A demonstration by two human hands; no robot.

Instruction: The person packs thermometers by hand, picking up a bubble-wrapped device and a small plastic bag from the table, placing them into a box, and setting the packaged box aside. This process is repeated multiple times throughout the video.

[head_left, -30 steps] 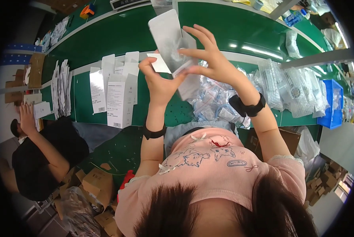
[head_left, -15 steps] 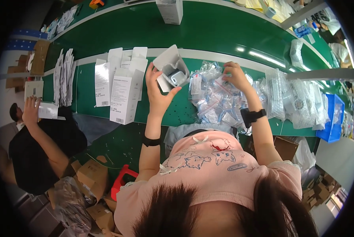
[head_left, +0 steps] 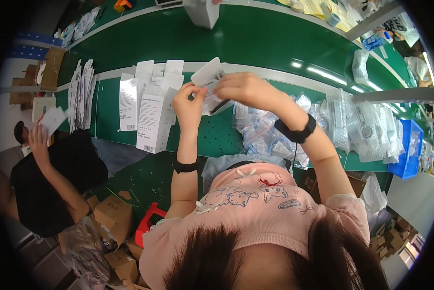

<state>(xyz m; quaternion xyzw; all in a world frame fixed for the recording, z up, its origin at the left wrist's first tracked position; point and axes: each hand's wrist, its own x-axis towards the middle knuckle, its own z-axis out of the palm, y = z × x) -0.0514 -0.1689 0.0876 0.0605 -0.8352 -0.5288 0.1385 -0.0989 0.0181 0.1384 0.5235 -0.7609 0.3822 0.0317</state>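
A small white carton (head_left: 208, 72) with its flap raised is in front of me at the bench's middle. My left hand (head_left: 189, 105) is closed on its left side, thumb and forefinger bent together at the edge. My right hand (head_left: 246, 91) reaches across from the right, fingers bent down at the carton's mouth; whatever they grip is hidden, as are most of the contents. To the right, below my right wrist, lies a pile of small clear bags (head_left: 263, 130) with bluish-white contents. Several taller white boxes (head_left: 150, 121) stand open on the left.
Flattened white cartons (head_left: 81, 96) stand further left, near a co-worker's hand (head_left: 38, 140) holding a white box (head_left: 53, 121). Bubble-wrap pouches (head_left: 367, 125) and a blue bin (head_left: 406, 150) are on the right. Another white box (head_left: 201, 13) stands on the far green surface (head_left: 255, 38).
My right hand has moved left from the bag pile to the carton's mouth. My left hand has shifted its grip and the carton has turned. The co-worker's box has been raised and tilted.
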